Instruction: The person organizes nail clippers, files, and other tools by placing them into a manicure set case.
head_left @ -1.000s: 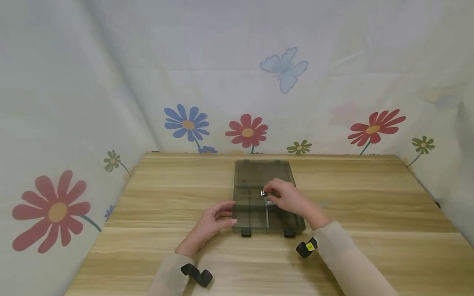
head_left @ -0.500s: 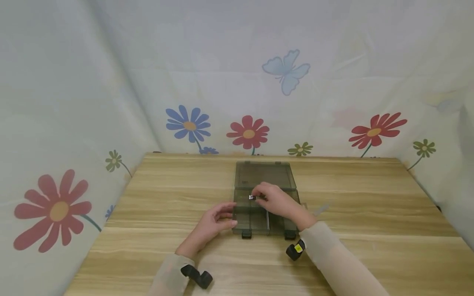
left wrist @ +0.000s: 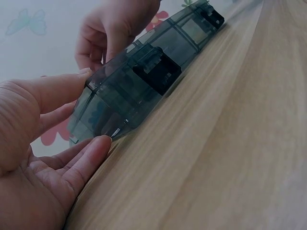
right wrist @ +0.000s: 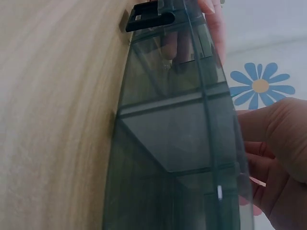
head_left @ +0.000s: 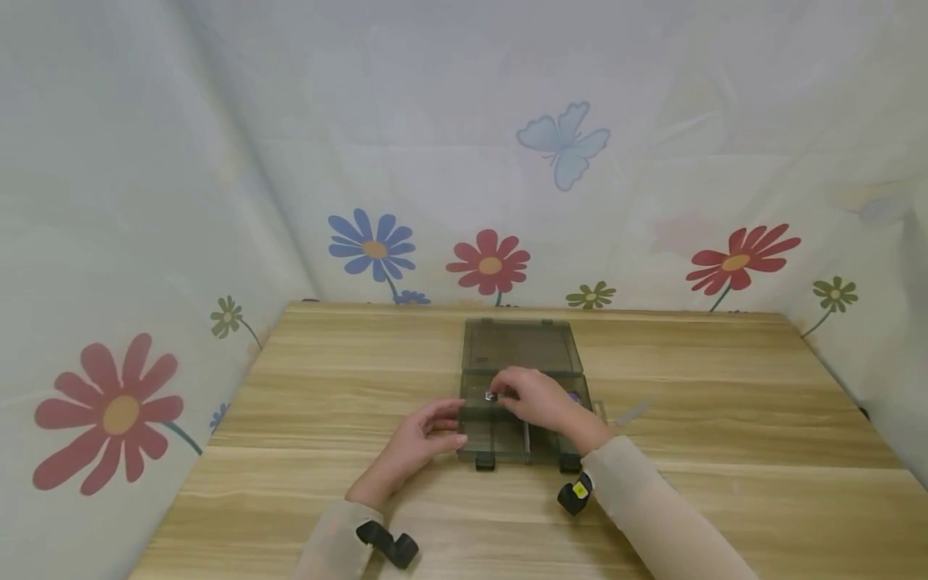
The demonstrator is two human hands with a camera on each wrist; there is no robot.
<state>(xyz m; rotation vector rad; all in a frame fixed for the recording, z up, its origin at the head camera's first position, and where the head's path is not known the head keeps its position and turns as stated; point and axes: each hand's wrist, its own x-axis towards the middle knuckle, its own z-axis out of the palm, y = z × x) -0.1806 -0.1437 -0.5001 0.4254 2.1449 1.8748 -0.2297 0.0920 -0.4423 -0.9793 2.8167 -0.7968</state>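
Box [head_left: 507, 439] long axis runs toward wall, lid [head_left: 520, 345] open.

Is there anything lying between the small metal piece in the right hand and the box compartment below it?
Nothing visible: the right hand pinches the small metal piece directly over the open organiser box, whose lid lies folded back; the left hand only touches the box's left wall.

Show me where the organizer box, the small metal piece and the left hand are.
organizer box [head_left: 507, 346]: head view, on its open lid.
small metal piece [head_left: 490, 395]: head view, on its shiny end.
left hand [head_left: 413, 447]: head view, on its back.
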